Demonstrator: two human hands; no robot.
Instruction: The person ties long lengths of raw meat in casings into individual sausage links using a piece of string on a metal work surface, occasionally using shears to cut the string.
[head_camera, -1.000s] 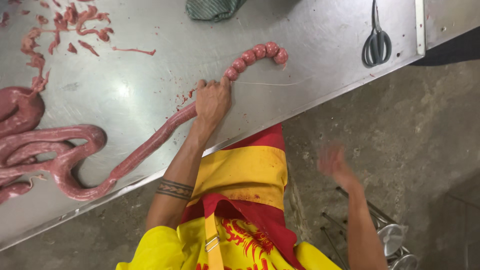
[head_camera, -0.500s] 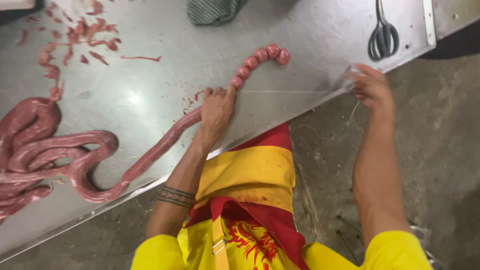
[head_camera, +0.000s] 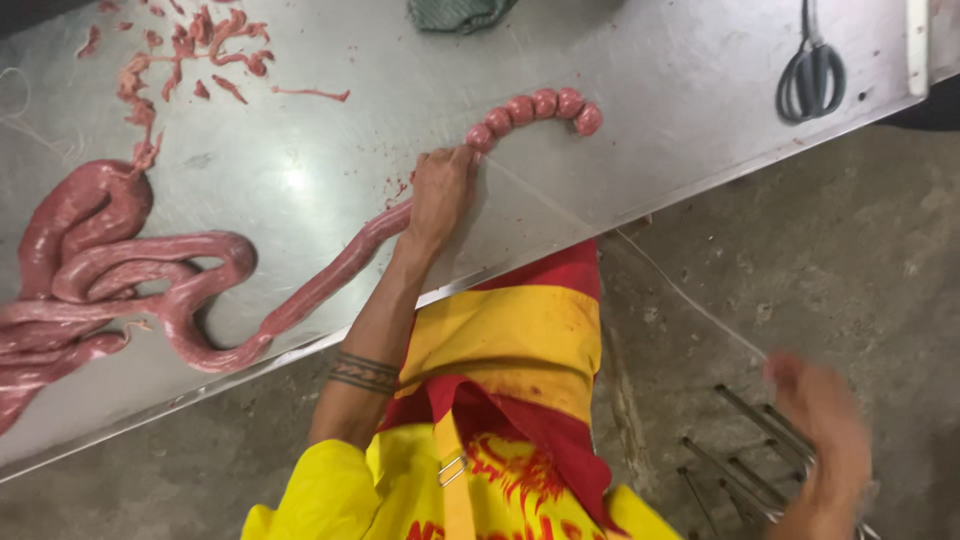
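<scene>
A long pink sausage rope (head_camera: 320, 282) lies coiled across a steel table (head_camera: 640, 130). My left hand (head_camera: 442, 190) presses down on the rope where the long uncut part meets a short chain of small round tied links (head_camera: 535, 108). A thin string (head_camera: 690, 300) runs taut from that spot off the table edge down to my right hand (head_camera: 825, 430), which is blurred, low over the floor at the lower right, and pulls the string away from the table.
Black-handled scissors (head_camera: 812, 70) lie at the table's far right. Scraps of meat (head_camera: 190, 50) are scattered at the upper left, and a green cloth (head_camera: 455, 12) sits at the top edge. A metal wire rack (head_camera: 745, 460) stands on the concrete floor beside my right hand.
My right hand went up to the table edge near the scissors, then swung back down and away to the lower right, drawing the string tight. My left hand stayed on the sausage.
</scene>
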